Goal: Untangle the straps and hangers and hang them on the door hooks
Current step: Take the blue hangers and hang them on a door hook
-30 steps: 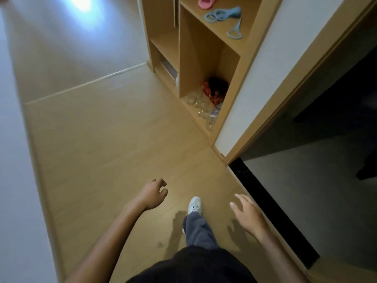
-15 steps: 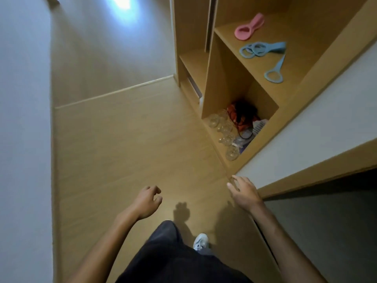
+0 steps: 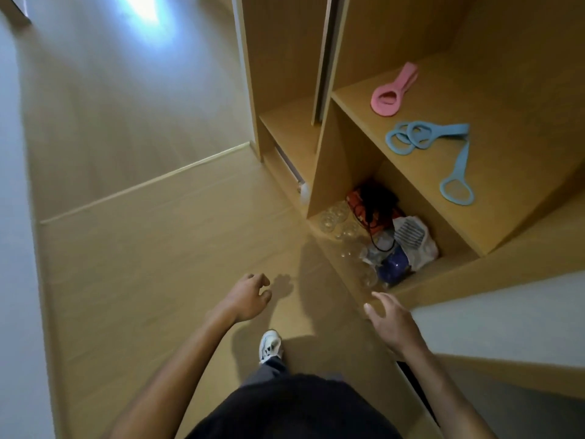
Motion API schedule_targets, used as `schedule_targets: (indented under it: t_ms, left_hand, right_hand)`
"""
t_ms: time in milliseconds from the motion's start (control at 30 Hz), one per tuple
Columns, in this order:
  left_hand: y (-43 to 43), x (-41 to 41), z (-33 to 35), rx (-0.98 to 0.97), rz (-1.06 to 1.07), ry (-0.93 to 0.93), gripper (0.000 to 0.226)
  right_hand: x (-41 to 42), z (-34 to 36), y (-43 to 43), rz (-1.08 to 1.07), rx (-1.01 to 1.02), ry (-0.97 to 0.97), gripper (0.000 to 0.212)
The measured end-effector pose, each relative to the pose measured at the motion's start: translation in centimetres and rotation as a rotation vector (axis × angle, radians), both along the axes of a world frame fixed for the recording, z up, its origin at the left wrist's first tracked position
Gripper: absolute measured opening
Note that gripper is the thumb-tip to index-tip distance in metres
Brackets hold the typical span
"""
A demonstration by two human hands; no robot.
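One pink strap point(image 3: 406, 78) and one blue tangle point(image 3: 451, 130) showing at least three rings are lying on one shelf point(image 3: 522, 106). A left hand point(image 3: 250, 296), a right hand point(image 3: 391, 321) and one shoe point(image 3: 270, 345) are showing; the glasses point(image 3: 332, 217) are blurring beyond counting.

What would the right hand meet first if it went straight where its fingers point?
Probably the clear glasses on the bottom shelf, just ahead of the right hand; depth is unclear, so it might pass above them.

Pink strap point(image 3: 392, 91), blue straps point(image 3: 443, 147)
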State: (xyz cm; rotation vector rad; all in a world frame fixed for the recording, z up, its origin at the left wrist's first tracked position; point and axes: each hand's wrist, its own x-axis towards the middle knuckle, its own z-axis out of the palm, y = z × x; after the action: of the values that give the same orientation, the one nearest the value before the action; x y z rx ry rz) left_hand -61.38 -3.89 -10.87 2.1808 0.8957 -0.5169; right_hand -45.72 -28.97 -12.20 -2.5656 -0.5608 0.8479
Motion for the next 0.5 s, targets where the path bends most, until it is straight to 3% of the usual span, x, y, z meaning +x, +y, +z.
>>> schedule_targets:
  t_ms: [300, 500]
  left_hand:
    - [8.4, 12.6, 0.9, 0.027, -0.177, -0.011, 0.033]
    - [11.1, 22.3, 1.8, 0.059, -0.244, -0.038, 0.033]
  right_hand:
    - [6.8, -0.1, 4.3, -0.120, -0.016, 0.036, 0.046]
    - [17.1, 3.5, 9.5, -0.149, 0.178, -0.114, 0.038]
